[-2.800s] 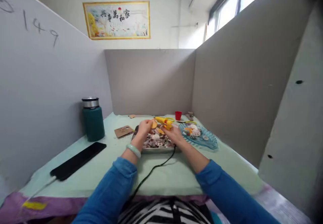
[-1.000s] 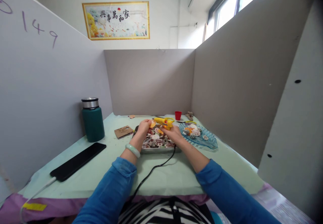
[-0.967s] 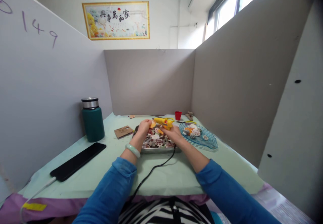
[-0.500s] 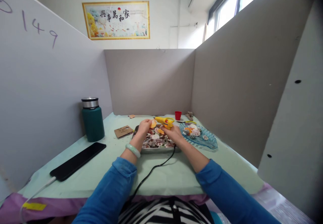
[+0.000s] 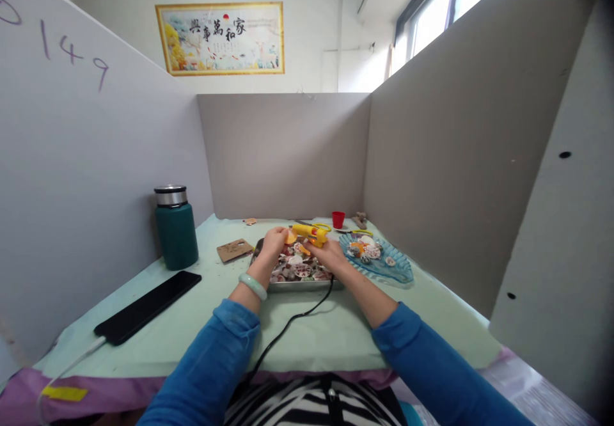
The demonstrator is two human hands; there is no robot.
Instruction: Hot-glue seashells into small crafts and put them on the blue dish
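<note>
My right hand (image 5: 330,254) is wrapped round a yellow glue gun (image 5: 309,233), its nozzle pointing left. A black cord (image 5: 297,317) runs from it down over the table's front edge. Pinched in my left hand (image 5: 275,242) is an orange shell (image 5: 291,236), held right by the nozzle; whether they touch I cannot tell. Both hands are above a metal tray (image 5: 307,286) full of mixed seashells (image 5: 302,270). Part of the tray is hidden behind my hands and wrists.
On the right lies a blue glass dish (image 5: 400,274) with several shells. Behind are a red cup (image 5: 338,219), yellow-handled scissors (image 5: 362,232) and a brown lump (image 5: 359,220). To the left are a brown card (image 5: 234,251), a green bottle (image 5: 176,234) and a phone (image 5: 148,307) on a cable.
The glue gun has shifted slightly left and down in my right hand, toward the orange shell. My left hand has stayed almost in place.
</note>
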